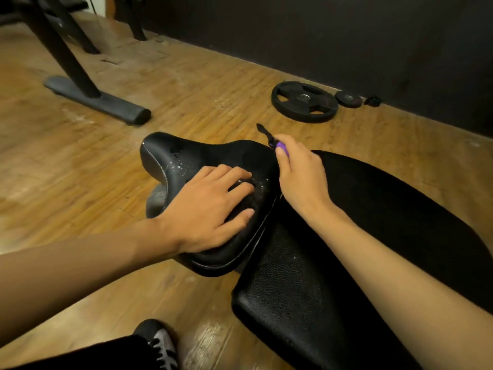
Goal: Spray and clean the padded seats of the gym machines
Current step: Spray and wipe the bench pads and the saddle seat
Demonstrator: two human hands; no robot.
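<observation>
worn wooden flooring (213,84) fills the view and runs back to a dark wall (320,36) at the far side. far left, a black machine foot (98,100) rests on the boards. far right, a large weight plate (304,104) lies flat near the wall, with a small plate (348,98) just beside it.

at centre i see the task's thing, a black saddle-shaped padded seat (192,153), its narrow nose pointing far left and its upper face speckled with droplets (176,165). my left hand (205,206) lies on the wide near part of the seat, fingers spread and lightly bent, pressing down on the padding. i cannot tell whether anything dark lies under the fingers.

my right hand (301,174) sits just right of the seat, clenched around a purple spray bottle (282,147), whose black nozzle (264,132) points far left over the seat's edge.

a second black textured pad (293,289) extends from the seat toward the near right, under the right forearm. near the bottom edge, a black and grey shoe (157,340) stands on the floor.
</observation>
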